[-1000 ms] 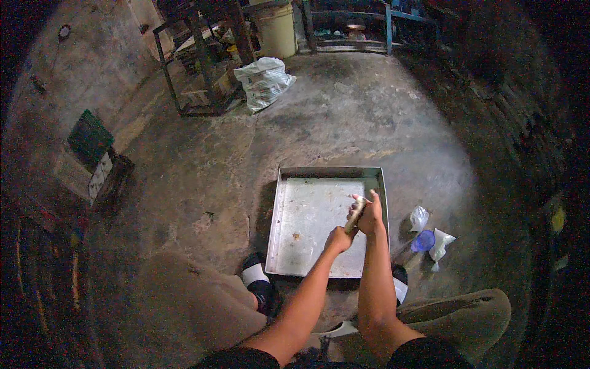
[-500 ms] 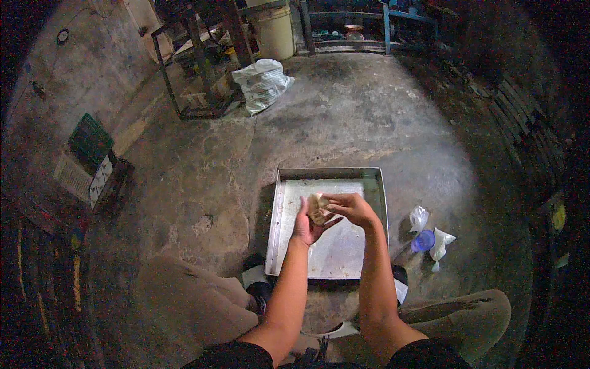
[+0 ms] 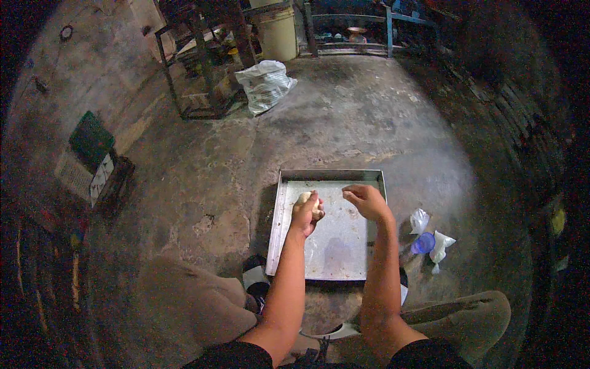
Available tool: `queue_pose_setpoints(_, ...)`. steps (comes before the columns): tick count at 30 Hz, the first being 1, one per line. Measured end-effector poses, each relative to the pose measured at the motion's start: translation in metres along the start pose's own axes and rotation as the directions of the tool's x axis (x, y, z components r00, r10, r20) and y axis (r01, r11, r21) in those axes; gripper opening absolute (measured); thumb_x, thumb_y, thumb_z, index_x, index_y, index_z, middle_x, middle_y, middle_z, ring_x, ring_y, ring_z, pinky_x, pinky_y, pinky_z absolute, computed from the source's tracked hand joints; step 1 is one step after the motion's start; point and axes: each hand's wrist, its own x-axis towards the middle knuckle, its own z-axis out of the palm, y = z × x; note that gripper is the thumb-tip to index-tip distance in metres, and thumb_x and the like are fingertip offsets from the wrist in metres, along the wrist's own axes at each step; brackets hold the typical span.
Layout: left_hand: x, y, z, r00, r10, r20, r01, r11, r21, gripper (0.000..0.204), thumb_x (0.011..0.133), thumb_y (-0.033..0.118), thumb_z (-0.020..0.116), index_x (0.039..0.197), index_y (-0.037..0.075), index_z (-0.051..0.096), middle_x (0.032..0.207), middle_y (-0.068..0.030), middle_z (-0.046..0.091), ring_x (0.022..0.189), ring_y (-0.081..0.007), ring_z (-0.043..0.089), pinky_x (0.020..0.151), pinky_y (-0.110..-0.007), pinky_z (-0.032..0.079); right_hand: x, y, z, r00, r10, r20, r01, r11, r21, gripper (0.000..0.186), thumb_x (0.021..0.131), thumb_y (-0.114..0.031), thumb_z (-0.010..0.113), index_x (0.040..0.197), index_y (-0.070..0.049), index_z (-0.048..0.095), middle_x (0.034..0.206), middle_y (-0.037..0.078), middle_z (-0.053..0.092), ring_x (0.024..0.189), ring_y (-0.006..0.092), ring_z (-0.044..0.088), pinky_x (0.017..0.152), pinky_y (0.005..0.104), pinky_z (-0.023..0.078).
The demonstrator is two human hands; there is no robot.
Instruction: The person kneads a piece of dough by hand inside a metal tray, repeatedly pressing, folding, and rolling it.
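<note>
Hands [image 3: 302, 218] over tray [image 3: 338, 255], left gripping pale lump [image 3: 305, 197]; blue cup [image 3: 423, 243], bags [image 3: 440, 244] alongside.

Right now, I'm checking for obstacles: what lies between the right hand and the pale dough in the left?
In the head view, the gap from right hand to pale dough is bare; only the metal tray shows.

This looks like a rough workshop or storeroom — which of the two cannot be told — with a bare, stained concrete floor [image 3: 362, 111] across the middle of the frame and a blotchy wall [image 3: 117, 58] at upper left. Along the top stand a dark open-framed stand [image 3: 244, 37] loaded with clutter, a large pale yellow bucket [image 3: 278, 38], a crumpled white sack [image 3: 264, 87] and a blue-painted frame [image 3: 389, 31].
</note>
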Motion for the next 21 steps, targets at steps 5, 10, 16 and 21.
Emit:
queue_pose_setpoints(5, -0.011, -0.019, 0.03, 0.985, 0.046, -0.166, 0.043, 0.868, 0.495, 0.03, 0.081, 0.037, 0.073, 0.078, 0.011, 0.059, 0.058, 0.0013, 0.053, 0.041, -0.0102, 0.046, 0.039, -0.027, 0.037, -0.004, 0.006, -0.001, 0.994, 0.106, 0.039, -0.11, 0.988, 0.107, 0.038, 0.09, -0.033, 0.058, 0.107, 0.0, 0.065, 0.101, 0.017, 0.068, 0.092, 0.0258, 0.066, 0.08, 0.0351, 0.051)
queue_pose_setpoints(10, -0.013, -0.036, 0.042, 0.965, 0.227, -0.133, -0.029, 0.593, 0.805, 0.041, 0.073, 0.045, 0.077, 0.075, 0.006, 0.065, 0.066, -0.0069, 0.064, 0.056, -0.0193, 0.06, 0.052, -0.034, 0.046, 0.007, 0.018, 0.012, 0.989, 0.117, 0.085, -0.13, 0.978, 0.163, 0.047, 0.088, -0.039, 0.06, 0.108, 0.003, 0.064, 0.099, 0.02, 0.068, 0.091, 0.0276, 0.065, 0.08, 0.0354, 0.05)
queue_pose_setpoints(16, -0.008, -0.046, 0.034, 0.915, 0.393, 0.09, -0.238, 0.346, 0.908, 0.026, 0.075, 0.027, 0.073, 0.09, 0.008, 0.066, 0.087, -0.0144, 0.069, 0.081, -0.031, 0.067, 0.069, -0.039, 0.051, 0.003, 0.012, 0.029, 0.956, 0.174, 0.236, -0.179, 0.984, 0.001, 0.073, 0.075, -0.063, 0.064, 0.102, 0.005, 0.065, 0.092, 0.02, 0.068, 0.086, 0.0267, 0.065, 0.078, 0.0368, 0.05)
queue_pose_setpoints(21, -0.019, -0.04, 0.054, 0.978, 0.13, 0.161, -0.198, 0.365, 0.909, 0.033, 0.074, 0.01, 0.067, 0.105, 0.003, 0.057, 0.098, -0.0131, 0.066, 0.092, -0.0248, 0.063, 0.08, -0.035, 0.048, 0.003, 0.047, 0.025, 0.844, 0.396, 0.361, -0.39, 0.916, -0.093, 0.072, 0.073, -0.068, 0.063, 0.098, 0.0, 0.068, 0.081, 0.011, 0.066, 0.076, 0.0208, 0.063, 0.067, 0.0368, 0.05)
